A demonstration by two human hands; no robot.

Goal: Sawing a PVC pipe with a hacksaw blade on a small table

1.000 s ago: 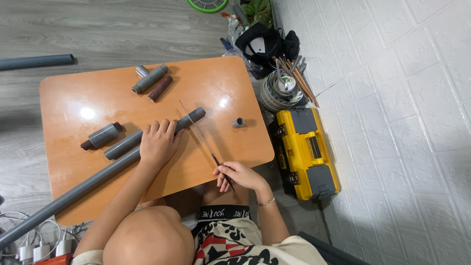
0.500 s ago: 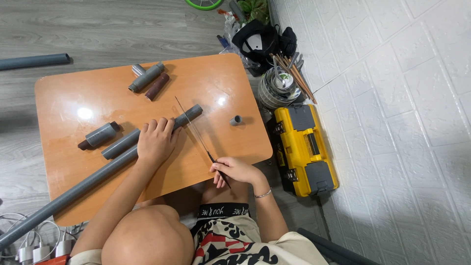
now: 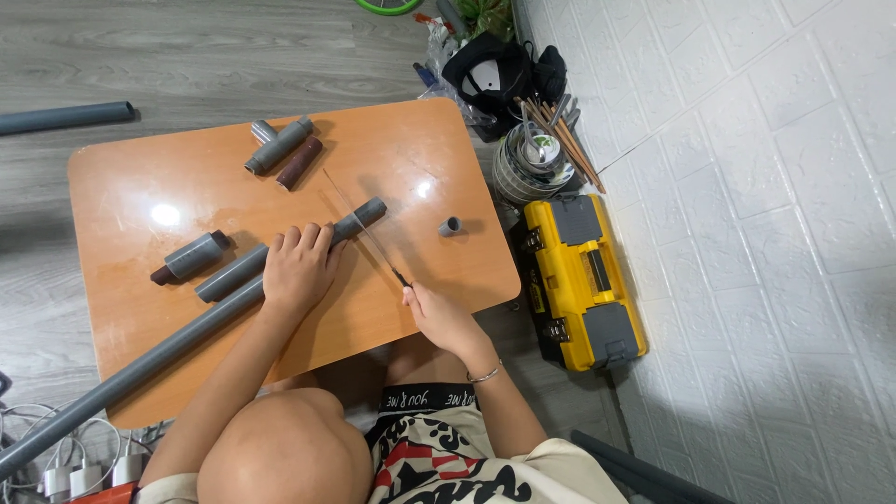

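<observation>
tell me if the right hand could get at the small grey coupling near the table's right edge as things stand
Probably yes. The small grey coupling stands alone on bare tabletop, just beyond the right hand, with nothing between them. But that hand's grip is occupied by the thin saw blade.

Bright, even light w/ two glare spots on the table [image 3: 131, 177]; sharp focus, slight wide-angle bend at edges.

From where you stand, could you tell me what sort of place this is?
Probably a home floor used as a makeshift plumbing workspace: a low wooden table with grey pipe pieces, a yellow toolbox beside a white tiled wall.
</observation>
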